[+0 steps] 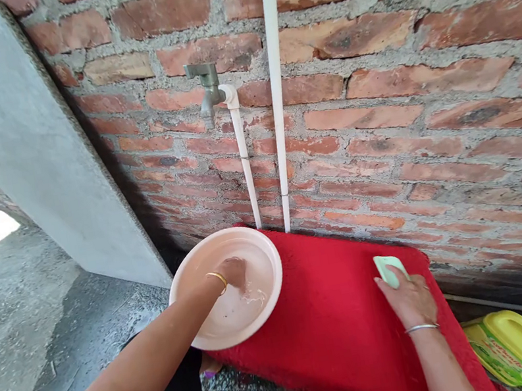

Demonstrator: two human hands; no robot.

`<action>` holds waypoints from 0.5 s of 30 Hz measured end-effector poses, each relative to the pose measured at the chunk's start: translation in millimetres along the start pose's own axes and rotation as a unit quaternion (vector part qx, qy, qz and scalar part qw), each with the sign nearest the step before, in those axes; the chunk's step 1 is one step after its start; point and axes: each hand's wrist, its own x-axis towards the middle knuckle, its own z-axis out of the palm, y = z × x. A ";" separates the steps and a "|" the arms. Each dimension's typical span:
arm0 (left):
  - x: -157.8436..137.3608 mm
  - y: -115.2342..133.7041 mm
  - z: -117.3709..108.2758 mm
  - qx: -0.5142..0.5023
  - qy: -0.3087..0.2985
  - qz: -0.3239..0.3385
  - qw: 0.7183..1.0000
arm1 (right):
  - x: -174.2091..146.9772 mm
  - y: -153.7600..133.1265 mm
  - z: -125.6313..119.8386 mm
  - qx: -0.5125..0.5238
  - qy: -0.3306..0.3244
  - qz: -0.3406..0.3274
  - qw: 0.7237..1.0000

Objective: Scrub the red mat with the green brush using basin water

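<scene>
My left hand (233, 273), with a gold bangle at its wrist, dips into the water of a pale pink basin (273, 267). Its fingers point down and are blurred by the water, so whether they hold anything does not show. The basin rests on the left end of a red cloth (327, 291) that covers a low surface. Toward the right end of the cloth, my right hand (411, 300) grips a pale green bar of soap (383, 263), its fingers laid over the top. A silver bangle circles that wrist.
Above the basin, a grey tap (210, 94) juts from a white pipe (246, 164) on the brick wall (378, 116). A grey slab (46, 138) leans at left. A yellow jug (521, 345) lies at lower right. The concrete floor (63, 362) is wet in places.
</scene>
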 end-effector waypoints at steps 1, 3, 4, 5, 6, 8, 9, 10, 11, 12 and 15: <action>-0.8 -1.7 0.8 0.015 -0.004 0.003 1.000 | 4.1 8.1 -0.9 -0.002 0.015 0.044 0.999; -2.3 -4.7 2.2 0.032 -0.003 0.008 0.999 | 2.7 3.4 -0.8 0.005 0.039 0.057 0.998; -2.6 -5.7 2.7 0.028 0.003 0.012 1.000 | -2.8 -9.7 0.5 0.012 0.046 0.026 0.999; -2.8 -6.1 3.0 0.022 0.003 0.012 1.000 | -11.0 -28.9 2.6 0.022 0.050 -0.023 0.998; -3.0 -5.9 2.8 0.017 0.000 0.009 1.000 | -21.2 -52.4 5.4 0.035 0.046 -0.082 0.995; -3.9 -3.8 1.4 0.018 -0.015 -0.007 1.000 | -43.1 -103.0 12.0 0.058 0.016 -0.180 0.982; -4.9 -2.0 0.0 0.022 -0.021 -0.017 0.999 | -52.5 -125.2 15.0 0.060 -0.008 -0.216 0.975; -6.3 -0.1 -1.5 0.026 -0.025 -0.026 0.999 | -59.3 -142.3 17.4 0.058 -0.029 -0.244 0.968; -7.9 1.8 -3.1 0.032 -0.028 -0.033 0.999 | -62.7 -152.6 18.9 0.057 -0.043 -0.261 0.963; -9.6 3.4 -4.4 0.038 -0.028 -0.037 0.998 | -62.5 -155.0 19.3 0.055 -0.052 -0.267 0.961; -12.5 5.0 -5.6 0.043 -0.025 -0.038 0.998 | -43.1 -115.3 14.4 0.039 -0.047 -0.216 0.975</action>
